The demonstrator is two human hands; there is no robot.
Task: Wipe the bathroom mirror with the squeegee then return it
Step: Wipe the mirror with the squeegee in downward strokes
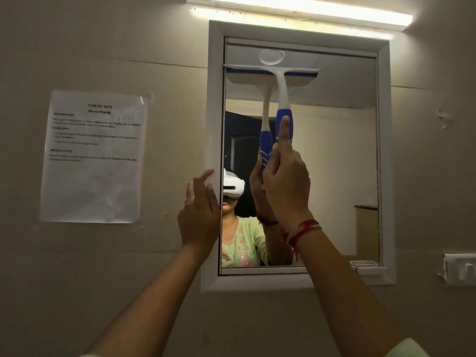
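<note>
A white-framed rectangular bathroom mirror (334, 176) hangs on a beige wall (103, 279), lit from above by a long white tube light (296, 9). The right hand (286, 186) is wrapped around the blue grip of a white-and-blue plastic squeegee (282, 94), fingers closed on the handle and the index finger (284, 130) stretched straight up along the blue part. The squeegee stands upright with its handle down and its wide blade (270, 69) at the top, lying level across the upper left part of the glass, just below the frame's top edge. The blade's left end reaches the frame's left inner edge; its right end stops short of the glass's right side. The tool's reflection shows directly behind it in the glass. Red and pale thread bands (301, 230) circle the right wrist.

The left hand (199, 215) rests against the frame's left side (213, 124), about halfway down, fingers loosely bent and the fingertips touching the white moulding; it grips nothing.

To the left of the mirror, well apart from it, a white printed paper sheet (92, 157) is taped to the wall. At the far right, a white switch plate (461, 269) sits on the wall near the frame's lower right corner. A small white ledge (368, 267) juts from the bottom right of the frame.
</note>
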